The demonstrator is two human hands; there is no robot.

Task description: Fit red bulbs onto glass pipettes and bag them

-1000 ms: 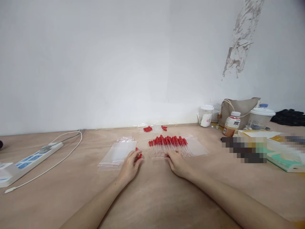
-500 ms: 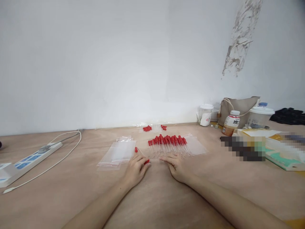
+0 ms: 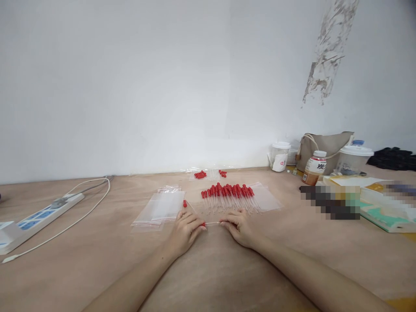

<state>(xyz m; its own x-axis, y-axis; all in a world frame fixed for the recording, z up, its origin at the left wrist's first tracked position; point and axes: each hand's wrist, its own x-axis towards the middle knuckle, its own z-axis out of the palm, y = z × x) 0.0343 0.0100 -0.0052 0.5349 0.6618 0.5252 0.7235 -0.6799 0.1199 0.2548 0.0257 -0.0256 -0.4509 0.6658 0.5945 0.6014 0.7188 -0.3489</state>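
Between my hands a thin, clear dropper [image 3: 213, 223] lies level, its red bulb end at the left. My left hand [image 3: 186, 230] pinches the red bulb, which its fingers mostly cover. The fingertips of my right hand [image 3: 239, 229] are closed on the other end of the slim tube. Just beyond the left hand is a loose red bulb [image 3: 185, 203], with a thin tube beside it running toward my fingers. A row of red-bulbed droppers [image 3: 231, 190] lies side by side behind my right hand, bulbs toward the wall.
Flat zip bags [image 3: 164, 206] are stacked left of the droppers; another clear bag [image 3: 268, 200] is at their right. Small red bulbs [image 3: 200, 174] lie on plastic near the wall. A power strip [image 3: 42, 219] is far left; a bottle [image 3: 314, 168] and lidded cup [image 3: 280, 157] stand right.
Both hands and the dropper have come slightly nearer to me. The red bulb is now more covered by my left fingers, and my right hand has shifted a little to the right.
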